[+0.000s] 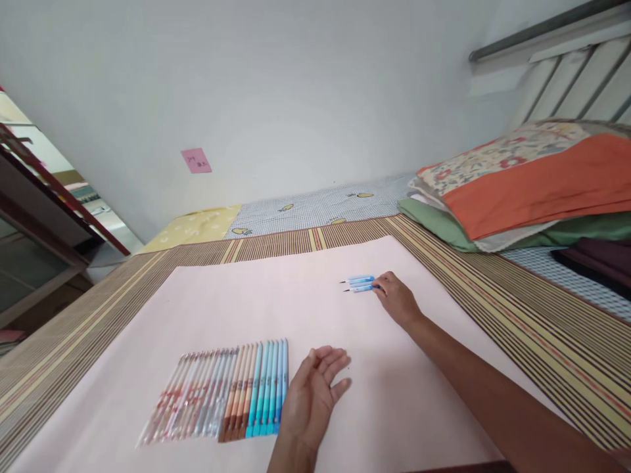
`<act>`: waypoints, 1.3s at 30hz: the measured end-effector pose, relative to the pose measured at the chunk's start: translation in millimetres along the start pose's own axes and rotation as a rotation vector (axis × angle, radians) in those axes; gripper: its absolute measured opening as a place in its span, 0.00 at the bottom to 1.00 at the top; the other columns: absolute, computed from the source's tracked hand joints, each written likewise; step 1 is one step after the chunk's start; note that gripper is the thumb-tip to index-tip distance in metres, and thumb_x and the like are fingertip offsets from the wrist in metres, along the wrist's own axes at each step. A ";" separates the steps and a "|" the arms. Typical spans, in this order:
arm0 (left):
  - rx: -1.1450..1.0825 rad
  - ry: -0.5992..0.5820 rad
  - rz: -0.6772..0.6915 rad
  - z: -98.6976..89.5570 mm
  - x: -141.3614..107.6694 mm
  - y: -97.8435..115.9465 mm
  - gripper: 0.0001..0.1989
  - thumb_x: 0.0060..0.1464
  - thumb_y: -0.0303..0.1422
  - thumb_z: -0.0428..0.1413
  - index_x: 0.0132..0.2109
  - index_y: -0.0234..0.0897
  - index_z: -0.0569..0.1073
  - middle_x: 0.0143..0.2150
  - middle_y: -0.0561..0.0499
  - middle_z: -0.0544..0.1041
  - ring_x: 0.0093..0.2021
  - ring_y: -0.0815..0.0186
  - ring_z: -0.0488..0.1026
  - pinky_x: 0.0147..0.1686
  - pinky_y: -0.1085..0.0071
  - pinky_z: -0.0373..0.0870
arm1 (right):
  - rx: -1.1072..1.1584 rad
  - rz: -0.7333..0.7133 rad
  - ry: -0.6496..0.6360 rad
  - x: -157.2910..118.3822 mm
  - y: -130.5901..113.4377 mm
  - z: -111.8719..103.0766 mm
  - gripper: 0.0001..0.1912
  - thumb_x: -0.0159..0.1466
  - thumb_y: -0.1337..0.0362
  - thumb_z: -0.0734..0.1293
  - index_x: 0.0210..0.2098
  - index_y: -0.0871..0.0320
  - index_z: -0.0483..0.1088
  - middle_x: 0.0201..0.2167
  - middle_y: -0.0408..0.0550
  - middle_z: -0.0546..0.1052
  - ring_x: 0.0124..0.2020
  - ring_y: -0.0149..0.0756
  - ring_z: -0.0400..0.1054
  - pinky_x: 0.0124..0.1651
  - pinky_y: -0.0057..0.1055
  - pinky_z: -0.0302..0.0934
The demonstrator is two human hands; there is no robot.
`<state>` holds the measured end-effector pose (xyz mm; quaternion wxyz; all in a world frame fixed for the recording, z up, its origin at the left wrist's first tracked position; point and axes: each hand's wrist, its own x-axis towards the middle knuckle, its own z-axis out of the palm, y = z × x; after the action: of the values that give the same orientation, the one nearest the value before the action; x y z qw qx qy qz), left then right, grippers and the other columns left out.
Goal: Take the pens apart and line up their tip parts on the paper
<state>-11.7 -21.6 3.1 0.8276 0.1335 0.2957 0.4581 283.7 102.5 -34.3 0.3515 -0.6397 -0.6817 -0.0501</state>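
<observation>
My right hand (394,294) is at the far right part of the pink sheet, with its fingers closed on the right ends of some small blue-and-white pens (359,284). These lie side by side, and two thin dark tips point left. My left hand (315,387) is open, palm up and fingers apart, with nothing in it. Just left of it is a neat row of several slim pens: blue and teal ones (269,387) nearest the hand, brown and peach ones (240,391) beside them, then clear ones with red and grey markings (190,394).
The pink sheet (266,295) is spread over a striped mat (434,263) on a bed. Folded bedding with an orange and floral cover (537,177) is piled at the right. Behind is a white wall with a pink note (196,160).
</observation>
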 end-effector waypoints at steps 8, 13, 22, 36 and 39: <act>-0.001 -0.005 -0.002 -1.6 0.5 0.5 0.13 0.65 0.38 0.56 0.45 0.31 0.79 0.52 0.36 0.80 0.58 0.50 0.75 0.44 0.62 0.77 | -0.013 -0.050 0.016 -0.9 -8.9 -2.2 0.06 0.66 0.68 0.65 0.38 0.57 0.75 0.40 0.50 0.73 0.36 0.38 0.70 0.42 0.33 0.63; 0.001 -0.007 -0.003 -2.3 0.8 0.1 0.13 0.66 0.38 0.56 0.45 0.31 0.79 0.52 0.36 0.81 0.58 0.50 0.76 0.44 0.62 0.77 | -0.068 -0.133 0.003 0.5 -17.9 0.4 0.06 0.67 0.68 0.65 0.36 0.57 0.74 0.39 0.50 0.73 0.39 0.40 0.69 0.44 0.33 0.61; 0.007 -0.010 -0.006 -1.7 0.5 -1.0 0.14 0.66 0.38 0.56 0.45 0.31 0.79 0.52 0.36 0.81 0.57 0.51 0.76 0.44 0.62 0.77 | -0.143 -0.153 -0.020 4.7 -13.8 9.5 0.08 0.68 0.70 0.63 0.35 0.57 0.73 0.37 0.50 0.73 0.37 0.39 0.66 0.40 0.33 0.56; 0.010 -0.015 -0.008 -2.2 0.6 -1.2 0.13 0.64 0.38 0.58 0.45 0.32 0.79 0.52 0.36 0.81 0.57 0.51 0.76 0.45 0.62 0.76 | -0.075 -0.111 0.044 4.8 -13.7 3.8 0.11 0.63 0.73 0.63 0.43 0.58 0.73 0.41 0.53 0.75 0.41 0.43 0.69 0.45 0.35 0.61; 0.011 -0.014 -0.003 -1.9 0.3 -1.2 0.13 0.65 0.38 0.57 0.45 0.32 0.79 0.52 0.36 0.81 0.58 0.50 0.75 0.44 0.62 0.76 | -0.005 0.024 0.094 1.4 -2.5 -0.5 0.17 0.60 0.77 0.60 0.45 0.60 0.72 0.43 0.55 0.75 0.45 0.43 0.70 0.49 0.36 0.63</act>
<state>-11.9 -22.1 1.0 0.8297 0.1409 0.2926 0.4541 281.8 103.0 -32.2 0.3822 -0.6457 -0.6565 -0.0777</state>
